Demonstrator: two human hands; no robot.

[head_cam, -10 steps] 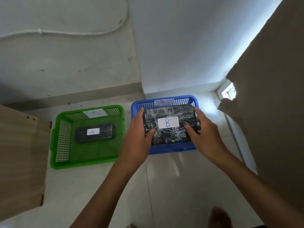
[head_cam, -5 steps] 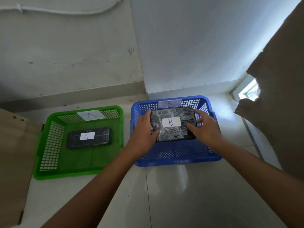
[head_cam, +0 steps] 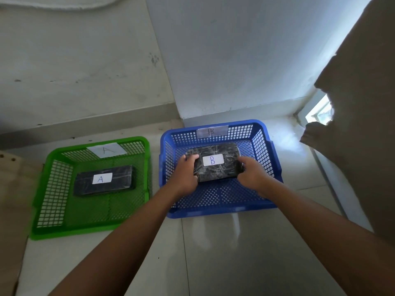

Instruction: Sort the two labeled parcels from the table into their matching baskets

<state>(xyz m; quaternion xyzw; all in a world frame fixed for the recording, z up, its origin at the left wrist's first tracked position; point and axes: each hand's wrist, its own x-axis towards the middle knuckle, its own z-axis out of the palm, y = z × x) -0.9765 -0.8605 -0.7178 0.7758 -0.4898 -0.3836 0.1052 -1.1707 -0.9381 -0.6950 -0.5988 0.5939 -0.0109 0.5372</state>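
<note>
inside the blue basket (head_cam: 219, 207) marked b, the left hand (head_cam: 185, 175) and right hand (head_cam: 252, 175) grasp the black-wrapped parcel b (head_cam: 214, 162) by its two ends, low over the mesh floor, while parcel a (head_cam: 104, 180) lies flat in the adjacent green basket (head_cam: 53, 189) marked a.

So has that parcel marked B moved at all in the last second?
Yes. The B parcel has gone down: a second ago both hands held it above the blue basket's rim, covering the near wall; now it sits low inside, with the near wall showing.
</note>
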